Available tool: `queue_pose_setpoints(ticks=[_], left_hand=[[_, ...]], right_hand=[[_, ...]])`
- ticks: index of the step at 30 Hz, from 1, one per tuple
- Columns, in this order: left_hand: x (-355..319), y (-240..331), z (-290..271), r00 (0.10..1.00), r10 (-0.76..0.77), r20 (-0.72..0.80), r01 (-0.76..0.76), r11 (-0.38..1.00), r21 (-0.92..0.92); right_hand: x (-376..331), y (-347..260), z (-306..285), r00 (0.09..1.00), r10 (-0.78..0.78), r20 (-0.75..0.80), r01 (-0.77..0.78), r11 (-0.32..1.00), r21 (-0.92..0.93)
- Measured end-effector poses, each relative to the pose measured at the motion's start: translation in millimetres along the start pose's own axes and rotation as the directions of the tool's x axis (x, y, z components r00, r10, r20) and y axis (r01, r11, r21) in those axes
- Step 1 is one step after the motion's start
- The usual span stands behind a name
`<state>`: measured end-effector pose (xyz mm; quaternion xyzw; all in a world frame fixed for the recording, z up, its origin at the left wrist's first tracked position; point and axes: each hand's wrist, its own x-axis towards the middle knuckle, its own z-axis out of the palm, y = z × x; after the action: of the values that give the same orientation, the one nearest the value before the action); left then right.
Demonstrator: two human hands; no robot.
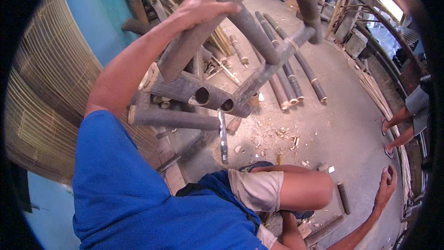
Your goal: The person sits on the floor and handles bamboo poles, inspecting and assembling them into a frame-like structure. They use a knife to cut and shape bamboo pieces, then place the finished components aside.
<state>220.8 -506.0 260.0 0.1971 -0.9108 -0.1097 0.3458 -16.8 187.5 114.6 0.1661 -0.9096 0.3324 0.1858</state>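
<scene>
- Left hand (203,6): fingers wrapped over the upper end of a dark bamboo pole (199,37), gripping it firmly.
- Dark bamboo pole: slants down from the grip, part of a bamboo frame (259,72) of joined poles; two hollow cut ends (202,96) face outward below the grip.
- Right hand (386,187): fingers spread, holding nothing, far below and to the right of the grip, near the floor.
- Long blade (223,137): on the floor beneath the frame.
- Loose poles (289,81): lying side by side on the floor, right of the frame.
- Wood chips (273,137): scattered near the blade.
- Woven bamboo mat (41,97): pale, standing left of the arm.
- No packages, labels or signs can be made out.
</scene>
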Motion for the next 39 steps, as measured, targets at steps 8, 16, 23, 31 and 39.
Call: queue_pose_setpoints(ticks=[8,16,23,31,39], left_hand=[[-33.6,-44.5,-54.2,0.971,-0.205,0.122,0.211,0.977,-0.036],[-30.7,-89.6,-29.1,0.915,-0.389,0.112,0.376,0.919,0.118],[8.2,-120.9,17.3,0.863,-0.499,0.076,0.485,0.862,0.148],[24.4,-167.3,103.8,0.787,-0.617,-0.029,0.605,0.760,0.240],[17.4,-220.6,141.2,0.647,-0.759,-0.072,0.737,0.599,0.314]], right_hand=[[1.8,47.1,23.4,0.978,0.106,0.180,-0.122,0.989,0.081],[-20.2,62.3,51.0,0.969,0.064,0.238,-0.079,0.995,0.054],[-34.0,49.2,64.7,0.947,0.086,0.310,-0.098,0.995,0.022],[-38.5,20.0,80.3,0.912,0.163,0.375,-0.139,0.986,-0.091],[-46.2,20.2,90.6,0.872,0.230,0.433,-0.175,0.971,-0.163]])
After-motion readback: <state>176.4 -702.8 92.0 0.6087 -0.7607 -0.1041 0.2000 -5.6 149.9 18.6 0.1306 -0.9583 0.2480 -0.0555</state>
